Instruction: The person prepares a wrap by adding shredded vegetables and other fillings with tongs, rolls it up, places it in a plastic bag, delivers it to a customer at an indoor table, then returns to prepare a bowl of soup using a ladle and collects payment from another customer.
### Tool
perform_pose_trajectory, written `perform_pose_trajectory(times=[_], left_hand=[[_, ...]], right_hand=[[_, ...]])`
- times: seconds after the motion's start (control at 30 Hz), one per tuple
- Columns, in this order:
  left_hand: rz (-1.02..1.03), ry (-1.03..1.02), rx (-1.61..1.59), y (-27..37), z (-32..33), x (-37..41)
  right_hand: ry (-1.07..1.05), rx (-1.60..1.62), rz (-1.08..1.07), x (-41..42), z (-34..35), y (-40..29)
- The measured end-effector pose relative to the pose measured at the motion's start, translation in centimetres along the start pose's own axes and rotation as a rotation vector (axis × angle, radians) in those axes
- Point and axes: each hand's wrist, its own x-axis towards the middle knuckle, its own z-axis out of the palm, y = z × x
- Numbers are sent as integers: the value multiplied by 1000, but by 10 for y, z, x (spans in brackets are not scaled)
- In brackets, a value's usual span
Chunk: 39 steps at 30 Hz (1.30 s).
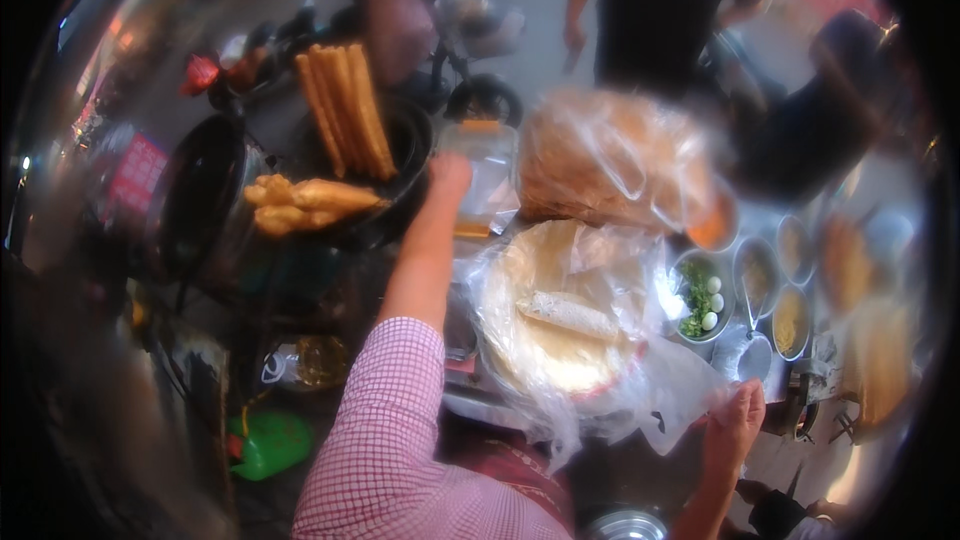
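My left hand point(450, 171) reaches forward to the left edge of a clear plastic container point(478, 150) with orange clips; its fingers are hard to make out. My right hand point(739, 409) pinches a thin, translucent plastic bag point(675, 397) at the lower right. Between my arms, a stack of pale flatbreads point(504, 315) lies in open plastic wrapping, with a rolled, whitish item point(570, 315) on top. Behind it rests a big plastic bag of brown, crisp-looking food point(607, 154). Left of my forearm, long fried dough sticks point(346, 112) and shorter fried dough pieces point(311, 204) sit by a black pan point(411, 139).
Metal bowls at the right hold chopped greens with white eggs point(701, 300), shredded yellow food point(790, 322) and other fillings. People point(660, 15) and a bicycle or scooter wheel point(486, 99) are beyond the stall. A green container point(274, 444) stands low at the left.
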Motion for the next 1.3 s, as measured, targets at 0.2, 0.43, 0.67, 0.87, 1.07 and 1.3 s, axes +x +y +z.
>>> perform_pose_trajectory(times=[0.2, 0.43, 0.67, 0.87, 1.07, 1.3], left_hand=[[392, 162, -1246, 93, -158, -125], [1010, -791, -1566, 186, -197, -285], [402, -521, -1907, 219, -191, -355], [405, -427, -1797, 238, -189, -393], [343, -267, -1671, 242, -144, -406], [-38, -802, -2005, 249, -151, -467]], right_hand=[[-252, -248, 55, 19, 44, -18], [-738, -348, 182, 62, 93, -44], [-436, -363, 55, 12, 34, -13], [-508, -518, 39, -22, 1, 24], [-461, -464, 158, -44, -16, 40], [-285, -540, 58, -70, -8, 91]])
